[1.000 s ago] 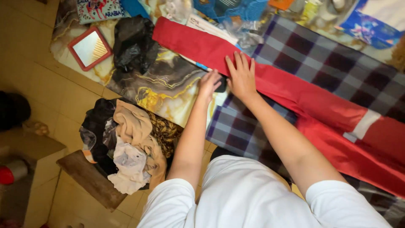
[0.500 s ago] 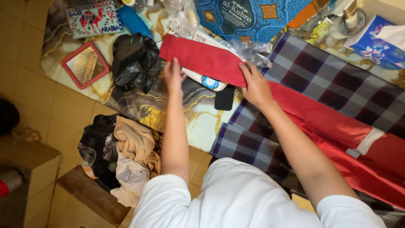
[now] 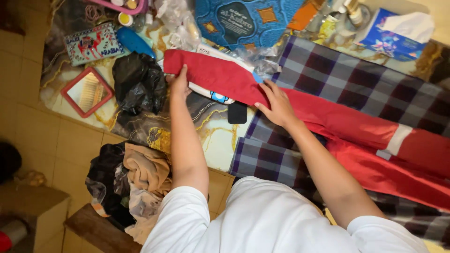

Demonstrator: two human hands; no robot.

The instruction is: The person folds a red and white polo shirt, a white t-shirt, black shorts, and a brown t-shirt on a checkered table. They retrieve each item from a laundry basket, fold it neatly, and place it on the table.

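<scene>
Warm indoor light, even and fairly bright, soft shadows, slight motion blur, dimmer left edge

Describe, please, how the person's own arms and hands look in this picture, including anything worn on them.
Both arms are bare from the upper arm down, below short white sleeves. The left hand and right hand wear no gloves; no ring, watch or bracelet shows.

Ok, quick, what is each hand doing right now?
Left hand: closed on the end of the red garment.
Right hand: open, fingers spread, pressing flat on the red garment over the plaid cloth.
</scene>
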